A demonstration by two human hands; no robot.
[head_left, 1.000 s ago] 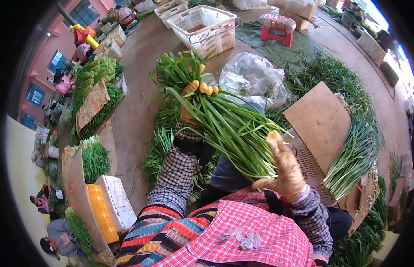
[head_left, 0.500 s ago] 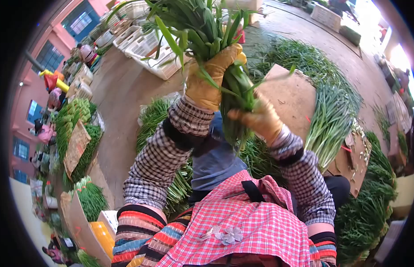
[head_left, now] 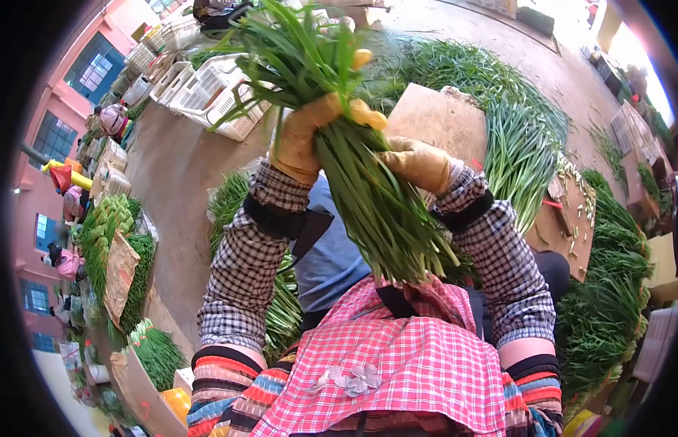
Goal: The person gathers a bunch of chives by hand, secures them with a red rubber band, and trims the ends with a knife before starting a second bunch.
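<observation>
A thick bunch of long green leafy stalks point(head_left: 379, 197) hangs slantwise in front of me, its pale cut ends low above the pink checked apron point(head_left: 419, 357). My left hand point(head_left: 306, 138), in a tan glove, is wrapped round the bunch near its leafy top. Against the right side of the bunch, my right hand point(head_left: 419, 162), gloved too, has its fingers closed on the stalks; some fingertips are hidden behind them. Loose leaves point(head_left: 295, 51) fan out above my left hand.
White plastic crates point(head_left: 215, 95) stand at the upper left. A brown board point(head_left: 441, 120) lies beyond my right hand, with a long pile of green stalks point(head_left: 525, 138) beside it. More greens point(head_left: 601, 291) lie at the right. People point(head_left: 113, 120) sit at the far left.
The bunch now slants down toward the apron with its cut ends showing. My right hand has moved up, close to my left hand. The whole view has shifted slightly.
</observation>
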